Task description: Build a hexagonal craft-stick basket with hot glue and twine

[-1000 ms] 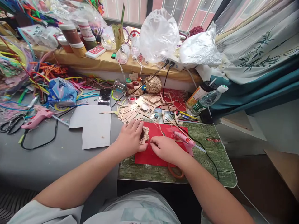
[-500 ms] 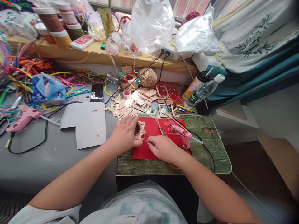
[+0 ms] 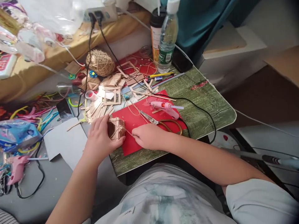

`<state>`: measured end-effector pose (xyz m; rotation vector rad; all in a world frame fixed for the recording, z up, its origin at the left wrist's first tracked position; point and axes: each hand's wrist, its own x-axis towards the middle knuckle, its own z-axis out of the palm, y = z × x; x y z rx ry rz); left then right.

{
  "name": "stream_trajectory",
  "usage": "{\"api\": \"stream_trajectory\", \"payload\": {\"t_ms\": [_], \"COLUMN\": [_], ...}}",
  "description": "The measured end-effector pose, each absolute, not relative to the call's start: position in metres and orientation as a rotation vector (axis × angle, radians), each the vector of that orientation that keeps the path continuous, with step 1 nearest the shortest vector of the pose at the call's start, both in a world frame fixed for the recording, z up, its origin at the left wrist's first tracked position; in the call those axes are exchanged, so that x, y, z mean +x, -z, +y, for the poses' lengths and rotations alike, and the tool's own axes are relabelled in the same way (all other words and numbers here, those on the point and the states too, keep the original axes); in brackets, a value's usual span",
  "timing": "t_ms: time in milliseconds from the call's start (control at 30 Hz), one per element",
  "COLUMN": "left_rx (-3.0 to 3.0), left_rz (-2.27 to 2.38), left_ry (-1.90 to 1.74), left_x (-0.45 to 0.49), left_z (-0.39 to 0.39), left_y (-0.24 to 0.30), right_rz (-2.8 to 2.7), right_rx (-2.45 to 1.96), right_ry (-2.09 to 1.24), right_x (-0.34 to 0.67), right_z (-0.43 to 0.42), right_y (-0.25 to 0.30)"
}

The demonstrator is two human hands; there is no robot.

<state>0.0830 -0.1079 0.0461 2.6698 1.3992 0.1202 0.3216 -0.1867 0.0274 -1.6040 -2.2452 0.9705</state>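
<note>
Cupping the stick box [image 3: 119, 128], left hand [image 3: 100, 140] half-hides its inside.

Left grip [image 3: 100, 138] covers the left side of the stick-built piece [image 3: 119, 127]; I cannot see that wall. Fingertips of the right grip [image 3: 147, 136] curl under, so the pinched end of the twine [image 3: 128, 132] is hidden from me. Right grip also blocks part of the red sheet [image 3: 130, 146]. Top edge cuts the clear bag [image 3: 53, 15]; left edge, the blue packet [image 3: 18, 135]. Shirt tag [image 3: 127, 212]: lettering too small to read.
</note>
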Motion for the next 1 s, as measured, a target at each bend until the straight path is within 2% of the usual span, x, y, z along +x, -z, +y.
{"api": "stream_trajectory", "payload": {"t_ms": [367,767,1000], "left_rx": [2.652,2.662,2.62], "left_rz": [1.44,1.418,1.4], "left_ry": [-0.055,-0.166,-0.201], "left_x": [0.086,0.09,0.089], "left_z": [-0.106,-0.114,-0.116], "left_y": [-0.044,-0.045,-0.048], "right_rz": [-2.203,-2.148,-2.396], "right_rx": [-1.462,-1.396,-1.464], "right_ry": [-1.02,-1.059,-0.837], "right_x": [0.323,0.323,0.312], "right_z": [-0.192,-0.175,-0.15], "right_y": [-0.014,-0.038,-0.058]}}
